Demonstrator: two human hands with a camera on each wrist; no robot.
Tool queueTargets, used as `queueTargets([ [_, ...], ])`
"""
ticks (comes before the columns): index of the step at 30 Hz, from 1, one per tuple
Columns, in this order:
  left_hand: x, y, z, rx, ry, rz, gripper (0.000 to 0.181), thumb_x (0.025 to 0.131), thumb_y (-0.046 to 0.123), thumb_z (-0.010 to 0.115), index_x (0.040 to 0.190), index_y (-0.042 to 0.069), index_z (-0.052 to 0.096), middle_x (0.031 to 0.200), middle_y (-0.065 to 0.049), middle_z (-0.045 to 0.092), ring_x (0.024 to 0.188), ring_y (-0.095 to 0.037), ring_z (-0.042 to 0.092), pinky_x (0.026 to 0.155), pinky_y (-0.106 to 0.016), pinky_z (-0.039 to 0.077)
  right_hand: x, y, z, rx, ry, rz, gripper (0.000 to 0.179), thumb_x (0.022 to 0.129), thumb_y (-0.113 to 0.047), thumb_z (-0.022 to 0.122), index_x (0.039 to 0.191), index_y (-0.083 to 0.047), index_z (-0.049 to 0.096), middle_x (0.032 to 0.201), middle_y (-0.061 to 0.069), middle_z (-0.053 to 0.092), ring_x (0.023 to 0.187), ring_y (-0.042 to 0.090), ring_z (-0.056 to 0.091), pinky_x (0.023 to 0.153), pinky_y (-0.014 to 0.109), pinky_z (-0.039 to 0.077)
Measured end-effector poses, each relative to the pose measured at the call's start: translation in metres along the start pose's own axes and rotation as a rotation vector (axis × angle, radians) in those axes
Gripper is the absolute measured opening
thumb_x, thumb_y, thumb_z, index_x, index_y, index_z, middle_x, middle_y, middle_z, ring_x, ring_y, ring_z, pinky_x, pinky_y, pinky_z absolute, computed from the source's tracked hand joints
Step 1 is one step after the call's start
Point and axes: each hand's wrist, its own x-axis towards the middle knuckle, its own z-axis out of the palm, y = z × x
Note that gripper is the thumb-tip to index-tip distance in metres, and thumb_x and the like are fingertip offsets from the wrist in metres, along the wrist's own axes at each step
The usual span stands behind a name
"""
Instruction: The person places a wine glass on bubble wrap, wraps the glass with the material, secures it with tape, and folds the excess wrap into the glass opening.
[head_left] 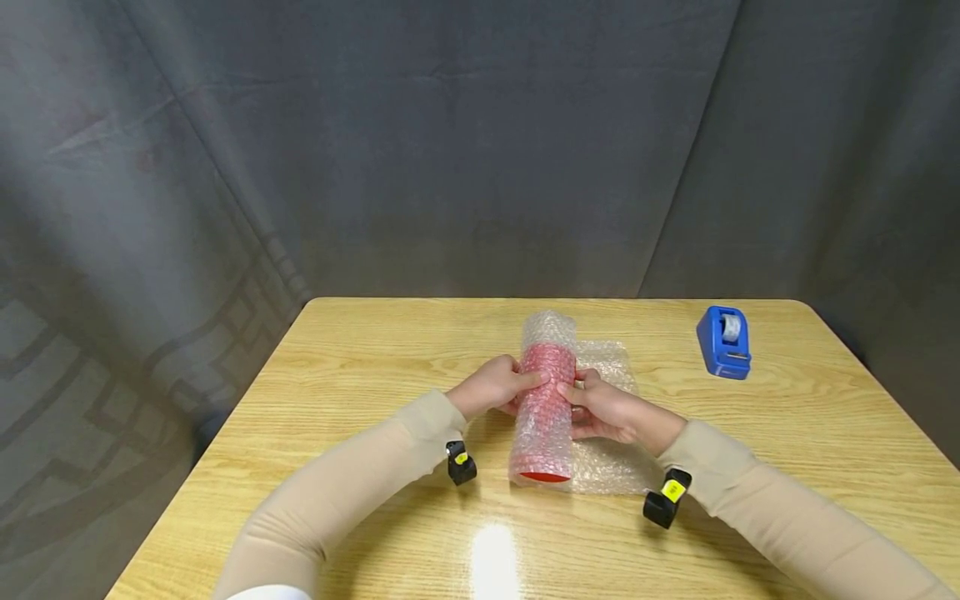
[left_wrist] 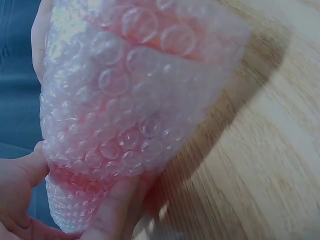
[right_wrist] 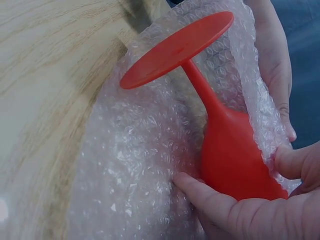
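A red goblet (right_wrist: 230, 155) lies on its side, rolled up in clear bubble wrap (head_left: 549, 327). Its round foot and stem show inside the wrap's near end in the right wrist view. My left hand (head_left: 498, 385) grips the wrapped goblet from the left, thumb on top and fingers around the side. From the right, my right hand (head_left: 611, 408) holds the wrap's edge against the bowl. Its thumb (right_wrist: 292, 161) presses the outer layer while a finger reaches along the red bowl. A loose flap of wrap extends flat on the table under the right hand.
A blue tape dispenser (head_left: 724, 343) with a roll of tape stands at the back right of the wooden table (head_left: 360, 350). Dark grey curtains (head_left: 450, 167) hang behind it and at both sides. A black wrist camera sits on each sleeve.
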Motion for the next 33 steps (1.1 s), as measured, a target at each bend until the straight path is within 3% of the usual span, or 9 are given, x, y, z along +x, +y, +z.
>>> queueTargets([
  [8, -0.002, 0.002, 0.001, 0.021, 0.009, 0.023, 0.042, 0.094, 0.030, 0.063, 0.111, -0.006, 0.050, 0.095, -0.015, 0.062, 0.078, -0.023, 0.067, 0.067, -0.034, 0.061, 0.001, 0.000, -0.002, 0.018, -0.009, 0.006, 0.064, 0.105, -0.024, 0.038, 0.143, -0.001, -0.008, 0.114, 0.017, 0.046, 0.093, 0.017, 0.058, 0.078, 0.032, 0.059],
  [14, -0.004, 0.005, 0.004, 0.045, 0.023, 0.035, 0.041, 0.093, 0.030, 0.065, 0.109, -0.005, 0.049, 0.096, -0.014, 0.060, 0.077, -0.023, 0.066, 0.066, -0.034, 0.061, -0.001, 0.001, -0.005, 0.042, -0.038, -0.007, 0.065, 0.105, -0.024, 0.038, 0.144, -0.001, -0.009, 0.113, 0.016, 0.045, 0.093, 0.017, 0.056, 0.079, 0.030, 0.058],
  [24, -0.001, 0.005, 0.009, 0.082, 0.041, 0.048, 0.043, 0.091, 0.029, 0.067, 0.111, -0.005, 0.048, 0.096, -0.014, 0.058, 0.073, -0.021, 0.065, 0.062, -0.032, 0.060, -0.003, 0.002, -0.007, 0.049, -0.053, -0.006, 0.056, 0.106, -0.019, 0.032, 0.145, 0.000, -0.003, 0.120, 0.018, 0.043, 0.099, 0.018, 0.056, 0.089, 0.037, 0.057],
  [30, -0.001, 0.007, 0.011, 0.115, 0.046, 0.052, 0.046, 0.090, 0.027, 0.067, 0.115, -0.006, 0.047, 0.095, -0.013, 0.059, 0.071, -0.021, 0.066, 0.059, -0.031, 0.060, -0.004, 0.003, -0.011, 0.056, -0.075, -0.010, 0.053, 0.106, -0.019, 0.034, 0.142, 0.001, 0.002, 0.113, 0.014, 0.048, 0.096, 0.017, 0.058, 0.089, 0.036, 0.057],
  [33, -0.002, 0.009, 0.012, 0.144, 0.050, 0.046, 0.050, 0.090, 0.028, 0.067, 0.118, -0.007, 0.046, 0.096, -0.014, 0.058, 0.071, -0.021, 0.066, 0.059, -0.031, 0.060, -0.005, 0.001, -0.012, 0.001, -0.056, -0.004, 0.051, 0.105, -0.020, 0.037, 0.141, 0.004, 0.008, 0.101, 0.008, 0.053, 0.090, 0.014, 0.058, 0.085, 0.036, 0.058],
])
